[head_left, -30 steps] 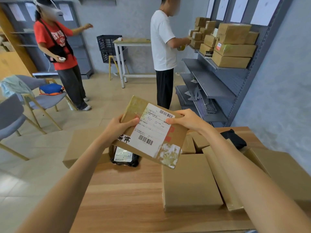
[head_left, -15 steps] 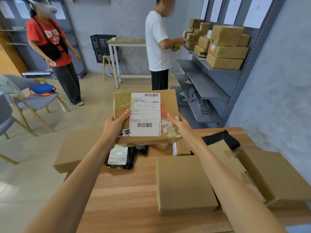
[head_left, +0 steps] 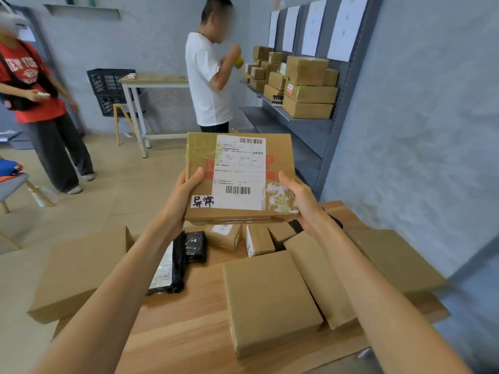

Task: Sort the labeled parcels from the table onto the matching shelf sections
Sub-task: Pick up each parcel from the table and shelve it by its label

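A flat brown cardboard parcel (head_left: 240,176) with a white shipping label and a small handwritten tag is held level above the wooden table (head_left: 183,333). My left hand (head_left: 183,195) grips its left edge and my right hand (head_left: 299,201) grips its right edge. Below it on the table lie several brown boxes (head_left: 270,298) and a black poly bag (head_left: 175,263) with a white label. The grey shelf unit (head_left: 305,122) stands ahead on the right, with several stacked brown boxes (head_left: 307,90) on its upper shelf and white sheets pinned above.
A person in a white shirt (head_left: 208,82) stands at the shelf, ahead of me. A person in a red shirt (head_left: 32,103) stands at the left. A white-legged side table (head_left: 151,82), a black crate (head_left: 110,87) and a grey chair (head_left: 13,184) stand on the floor.
The parcel has turned from tilted to square and risen, its label now facing me. My view has moved closer to the table and shelf. The person in white has raised an arm.
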